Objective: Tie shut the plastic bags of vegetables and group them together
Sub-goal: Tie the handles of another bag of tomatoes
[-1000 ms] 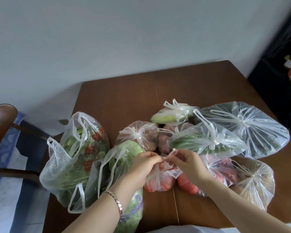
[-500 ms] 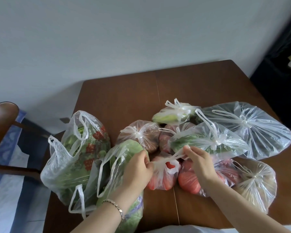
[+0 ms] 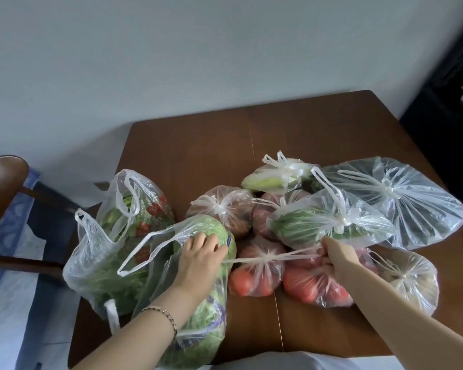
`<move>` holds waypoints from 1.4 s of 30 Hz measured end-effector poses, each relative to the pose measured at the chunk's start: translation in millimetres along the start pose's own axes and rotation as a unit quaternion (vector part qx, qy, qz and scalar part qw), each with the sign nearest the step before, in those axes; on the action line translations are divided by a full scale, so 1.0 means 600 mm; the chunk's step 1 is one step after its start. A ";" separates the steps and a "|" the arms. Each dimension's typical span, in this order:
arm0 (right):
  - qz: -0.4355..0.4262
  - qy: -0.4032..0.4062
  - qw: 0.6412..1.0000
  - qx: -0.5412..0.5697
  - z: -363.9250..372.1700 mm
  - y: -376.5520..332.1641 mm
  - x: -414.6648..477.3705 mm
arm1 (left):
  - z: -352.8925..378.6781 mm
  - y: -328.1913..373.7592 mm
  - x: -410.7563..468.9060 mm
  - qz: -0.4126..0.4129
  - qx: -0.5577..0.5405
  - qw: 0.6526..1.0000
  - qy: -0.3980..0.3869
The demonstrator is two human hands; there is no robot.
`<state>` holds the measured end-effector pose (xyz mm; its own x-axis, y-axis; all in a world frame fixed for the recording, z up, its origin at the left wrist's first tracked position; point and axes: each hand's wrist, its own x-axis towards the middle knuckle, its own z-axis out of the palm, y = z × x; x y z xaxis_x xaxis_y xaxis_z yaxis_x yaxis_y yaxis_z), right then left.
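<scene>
left hand (image 3: 198,263), right hand (image 3: 337,260) spread apart, pulling tomato bag (image 3: 254,279) handles (image 3: 297,254) taut

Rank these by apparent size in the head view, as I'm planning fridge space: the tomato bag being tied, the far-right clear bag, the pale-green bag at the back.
1. far-right clear bag
2. tomato bag and pale-green bag: look alike; the pale-green one lies farther from the camera, so no ranking.

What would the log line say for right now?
left hand: pulls one handle | right hand: pulls other handle | tomato bag: knot taut | cabbage bag, leafy greens bag: untied
</scene>
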<state>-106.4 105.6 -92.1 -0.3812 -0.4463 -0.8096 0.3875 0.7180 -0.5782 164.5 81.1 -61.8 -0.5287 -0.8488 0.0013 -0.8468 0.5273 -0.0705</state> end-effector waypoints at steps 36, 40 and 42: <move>-0.414 -0.133 0.889 -0.140 0.096 -0.029 -0.087 | -0.010 0.095 0.076 -0.209 -0.581 0.777 -0.125; -0.335 -0.186 0.895 -0.228 0.086 0.019 -0.064 | -0.014 0.098 0.074 -0.272 -0.641 0.712 -0.089; -0.343 -0.202 0.853 -0.339 0.093 0.044 -0.063 | -0.014 0.099 0.071 -0.273 -0.629 0.722 -0.093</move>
<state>-35.1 111.8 -82.7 0.0506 -0.9344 -0.3526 -0.4358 0.2970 -0.8496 91.4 76.5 -57.3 -0.1783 -0.8724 -0.4550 -0.3704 -0.3689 0.8525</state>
